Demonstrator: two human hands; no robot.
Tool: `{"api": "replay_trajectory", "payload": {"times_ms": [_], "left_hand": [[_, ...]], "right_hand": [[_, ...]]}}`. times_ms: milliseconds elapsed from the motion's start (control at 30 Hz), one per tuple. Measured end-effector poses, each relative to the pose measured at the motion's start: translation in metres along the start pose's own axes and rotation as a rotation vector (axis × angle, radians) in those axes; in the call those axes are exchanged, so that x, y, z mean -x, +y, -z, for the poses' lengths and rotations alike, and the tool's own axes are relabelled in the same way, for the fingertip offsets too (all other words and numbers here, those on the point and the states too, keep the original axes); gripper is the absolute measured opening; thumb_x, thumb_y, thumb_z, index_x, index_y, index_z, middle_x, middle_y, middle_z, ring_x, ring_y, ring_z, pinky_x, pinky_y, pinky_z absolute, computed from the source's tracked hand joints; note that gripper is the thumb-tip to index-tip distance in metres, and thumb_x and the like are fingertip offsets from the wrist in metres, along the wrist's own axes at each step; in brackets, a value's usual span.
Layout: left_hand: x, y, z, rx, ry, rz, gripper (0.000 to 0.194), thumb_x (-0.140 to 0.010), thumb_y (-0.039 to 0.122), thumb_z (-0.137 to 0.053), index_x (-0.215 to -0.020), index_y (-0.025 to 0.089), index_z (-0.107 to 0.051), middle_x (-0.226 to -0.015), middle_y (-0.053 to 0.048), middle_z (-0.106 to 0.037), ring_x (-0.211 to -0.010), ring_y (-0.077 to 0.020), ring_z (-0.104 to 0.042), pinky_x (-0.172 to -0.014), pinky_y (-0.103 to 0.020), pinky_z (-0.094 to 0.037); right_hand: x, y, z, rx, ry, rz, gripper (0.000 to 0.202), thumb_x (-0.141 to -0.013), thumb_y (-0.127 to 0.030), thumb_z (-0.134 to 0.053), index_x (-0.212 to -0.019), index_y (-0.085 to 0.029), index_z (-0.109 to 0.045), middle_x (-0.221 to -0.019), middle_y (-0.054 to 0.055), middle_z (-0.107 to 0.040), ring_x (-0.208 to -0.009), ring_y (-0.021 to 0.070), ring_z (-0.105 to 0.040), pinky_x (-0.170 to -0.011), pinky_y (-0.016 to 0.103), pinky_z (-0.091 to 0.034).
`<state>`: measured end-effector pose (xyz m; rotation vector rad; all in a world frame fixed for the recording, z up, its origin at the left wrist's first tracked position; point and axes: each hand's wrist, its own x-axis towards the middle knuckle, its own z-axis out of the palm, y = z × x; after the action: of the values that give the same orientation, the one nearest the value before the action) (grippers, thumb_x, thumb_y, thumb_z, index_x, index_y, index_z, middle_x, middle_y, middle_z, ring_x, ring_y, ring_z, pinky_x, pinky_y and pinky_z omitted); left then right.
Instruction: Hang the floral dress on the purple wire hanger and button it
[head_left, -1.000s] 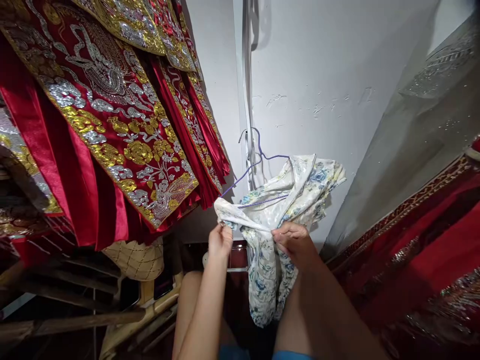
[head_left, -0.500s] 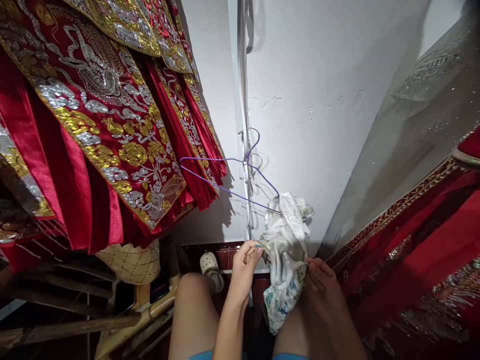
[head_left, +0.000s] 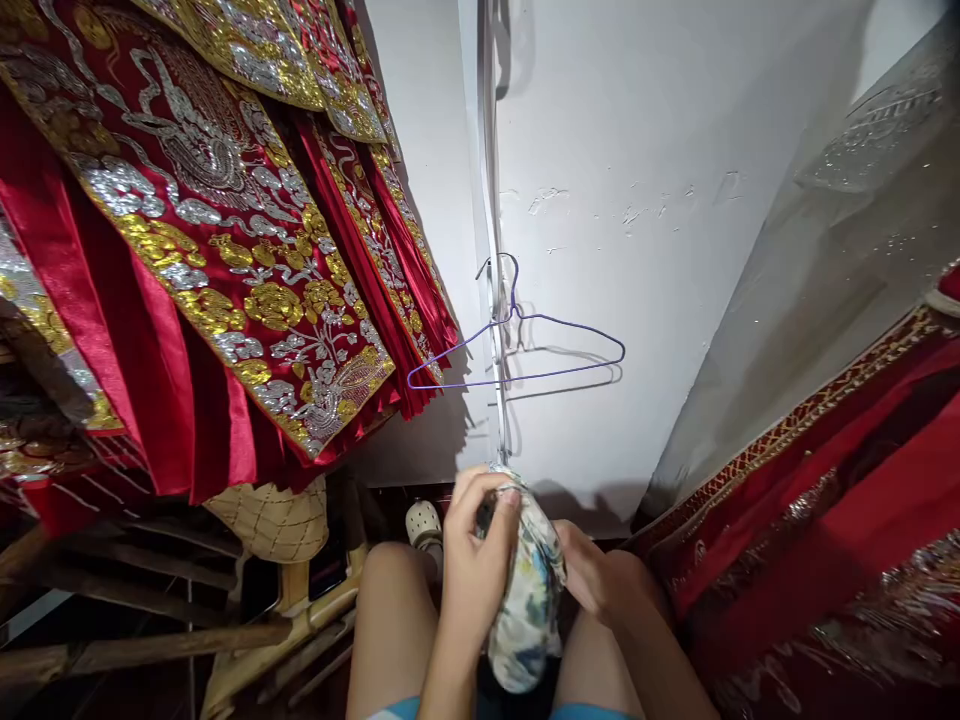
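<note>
A white garment with a blue, green and yellow print hangs bunched between my hands, over my knees. My left hand grips its upper edge, thumb and fingers closed on the cloth. At the garment's right side my right hand is closed on the fabric, its fingertips partly hidden behind it. Above my hands, a purple wire hanger hangs bare from a metal strip on the wall, apart from the cloth.
Red costumes with gold and silver embroidery hang at the left. More red beaded cloth is at the right, beside a grey plastic-like sheet. Wooden chair parts stand lower left, near a pale clog on a foot.
The garment has come off the hanger and moved down and left towards me with both hands. The hanger has swung to hang more level, farther right.
</note>
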<state>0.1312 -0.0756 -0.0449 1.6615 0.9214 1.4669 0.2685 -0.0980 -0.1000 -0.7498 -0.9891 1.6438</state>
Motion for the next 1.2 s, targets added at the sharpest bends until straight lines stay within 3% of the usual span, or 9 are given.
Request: {"api": "replay_trajectory", "payload": {"times_ms": [100, 267, 367, 433, 533, 633, 733, 967, 1200], "left_hand": [[-0.007, -0.018, 0.025, -0.099, -0.023, 0.076, 0.026, -0.097, 0.044, -0.053, -0.104, 0.022, -0.065, -0.122, -0.01, -0.056, -0.122, -0.0244, -0.05, -0.105, -0.035, -0.038], [0.009, -0.046, 0.061, -0.042, -0.717, 0.359, 0.044, -0.095, 0.048, -0.055, -0.13, 0.023, -0.061, -0.12, -0.008, -0.068, -0.115, -0.0258, -0.06, -0.104, -0.036, -0.044], [0.016, -0.054, 0.075, -0.091, -0.891, 0.389, 0.037, -0.088, 0.044, -0.064, -0.114, 0.019, -0.071, -0.109, -0.006, -0.073, -0.098, -0.0261, -0.065, -0.087, -0.03, -0.05], [0.011, -0.052, 0.085, -0.177, -0.81, 0.381, 0.028, -0.089, 0.041, -0.06, -0.098, 0.02, -0.075, -0.098, -0.005, -0.075, -0.089, -0.0251, -0.066, -0.081, -0.028, -0.05], [-0.012, -0.04, 0.106, -0.388, -0.548, 0.32, 0.019, -0.086, 0.028, -0.057, -0.086, 0.024, -0.076, -0.092, -0.006, -0.075, -0.095, -0.0288, -0.065, -0.088, -0.031, -0.048], [-0.039, -0.025, 0.126, -0.763, -0.413, 0.241, 0.028, -0.076, 0.012, -0.049, -0.083, 0.022, -0.074, -0.1, -0.009, -0.074, -0.107, -0.0319, -0.061, -0.099, -0.039, -0.042], [-0.063, -0.018, 0.139, -0.986, -0.454, 0.182, 0.036, -0.071, 0.006, -0.044, -0.086, 0.018, -0.074, -0.112, -0.011, -0.073, -0.114, -0.0305, -0.059, -0.103, -0.04, -0.041], [-0.096, -0.021, 0.135, -1.113, -0.319, 0.072, 0.031, -0.07, 0.006, -0.046, -0.079, 0.015, -0.074, -0.133, -0.018, -0.065, -0.136, -0.0333, -0.05, -0.109, -0.037, -0.042], [-0.144, 0.006, 0.11, -1.029, -0.197, 0.007, 0.043, -0.079, 0.011, -0.038, -0.103, 0.018, -0.074, -0.101, -0.013, -0.076, -0.094, -0.0281, -0.071, -0.083, -0.032, -0.049]], "right_hand": [[-0.012, -0.033, -0.003, 0.176, -0.111, -0.04, 0.051, -0.054, -0.045, -0.091, -0.089, -0.015, -0.07, -0.078, 0.006, -0.072, -0.076, 0.0239, -0.067, -0.073, 0.035, -0.053], [-0.036, -0.113, 0.003, 0.476, 0.113, 0.084, 0.028, -0.059, -0.03, -0.084, -0.079, -0.016, -0.068, -0.071, 0.002, -0.067, -0.062, 0.0186, -0.062, -0.056, 0.028, -0.047], [-0.059, -0.146, 0.006, 0.605, 0.002, 0.286, 0.022, -0.065, -0.028, -0.074, -0.056, -0.017, -0.057, -0.053, -0.003, -0.052, -0.049, 0.0123, -0.049, -0.048, 0.025, -0.035], [-0.08, -0.156, 0.01, 0.747, 0.088, 0.473, 0.023, -0.066, -0.024, -0.069, -0.052, -0.018, -0.053, -0.052, -0.004, -0.047, -0.051, 0.0114, -0.046, -0.051, 0.025, -0.034], [-0.115, -0.152, 0.025, 0.822, 0.408, 0.727, 0.009, -0.07, -0.023, -0.063, -0.075, -0.015, -0.065, -0.074, 0.003, -0.064, -0.072, 0.0179, -0.059, -0.068, 0.03, -0.044], [-0.146, -0.134, 0.043, 0.851, 0.496, 0.67, 0.036, -0.073, -0.024, -0.056, -0.107, -0.015, -0.065, -0.11, 0.01, -0.069, -0.096, 0.0223, -0.063, -0.087, 0.035, -0.046], [-0.16, -0.116, 0.056, 0.933, 0.413, 0.531, 0.03, -0.073, -0.022, -0.05, -0.096, -0.015, -0.067, -0.101, 0.01, -0.071, -0.094, 0.0229, -0.063, -0.087, 0.034, -0.046], [-0.114, -0.125, 0.08, 1.054, 0.461, 0.497, 0.009, -0.068, -0.022, -0.048, -0.063, -0.019, -0.055, -0.061, -0.001, -0.055, -0.063, 0.017, -0.048, -0.06, 0.028, -0.033], [-0.068, -0.152, 0.079, 1.096, 0.451, 0.501, 0.01, -0.066, -0.023, -0.046, -0.057, -0.022, -0.041, -0.055, -0.004, -0.038, -0.058, 0.0138, -0.037, -0.057, 0.027, -0.028]]}}
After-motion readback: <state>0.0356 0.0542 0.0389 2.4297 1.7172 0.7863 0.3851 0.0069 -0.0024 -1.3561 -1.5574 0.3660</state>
